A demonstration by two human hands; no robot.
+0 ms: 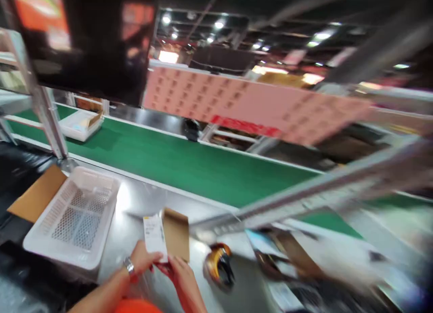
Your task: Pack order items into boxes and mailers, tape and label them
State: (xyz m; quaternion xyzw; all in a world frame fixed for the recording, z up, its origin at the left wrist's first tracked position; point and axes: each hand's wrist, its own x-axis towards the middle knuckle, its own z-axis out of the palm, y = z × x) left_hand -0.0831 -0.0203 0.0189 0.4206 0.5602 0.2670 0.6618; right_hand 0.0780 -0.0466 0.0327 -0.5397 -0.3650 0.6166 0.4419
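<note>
My left hand (pixel 144 260), with a metal watch on its wrist, is closed on the lower part of a small white box (pixel 154 235) with print on its face. My right hand (pixel 182 274) is closed at the bottom of a brown cardboard piece (pixel 178 236), which stands up right beside the white box. Its fingertips also come close to the white box's lower edge. Something red, too blurred to name, shows between the two hands. Both hands are above the metal table (pixel 130 214).
A white plastic basket (pixel 108 223) stands at left, beside a brown cardboard flap (pixel 39 193). An orange-and-black tape roll (pixel 218 264) lies to the right. Beyond runs a green conveyor belt (pixel 189 159) carrying another white basket (pixel 79 128). A slanting metal post (pixel 304 200) and a dark screen (pixel 94 42) hang close.
</note>
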